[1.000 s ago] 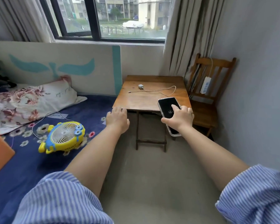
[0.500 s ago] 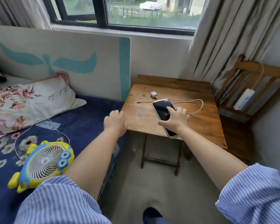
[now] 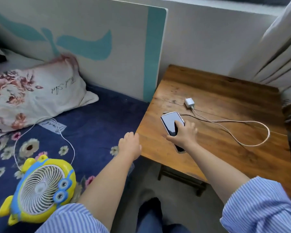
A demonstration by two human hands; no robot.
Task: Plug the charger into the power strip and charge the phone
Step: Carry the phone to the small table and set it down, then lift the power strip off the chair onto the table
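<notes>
right hand (image 3: pixel 183 135) grips the phone (image 3: pixel 172 126), thumb on the dark screen, fingers wrapped around the far edge; phone sits low over the near-left part of the wooden table (image 3: pixel 217 148), screen up, can't tell if it touches the wood. left hand (image 3: pixel 130 144) empty, fingers loosely curled, hovering at the table's left edge, over the gap between table and bed (image 3: pixel 99 132). white charger (image 3: pixel 189 102) lies on the table just behind the phone, prongs pointing away, its cable (image 3: pixel 252 132) running right in a big loop and coming back toward the phone's top end; cable tip near the phone, can't tell if plugged in. power strip not visible. on the bed: floral pillow (image 3: pixel 32 95) and a yellow-blue fan (image 3: pixel 40 190) with a white cord. striped blue sleeves at both elbows.
</notes>
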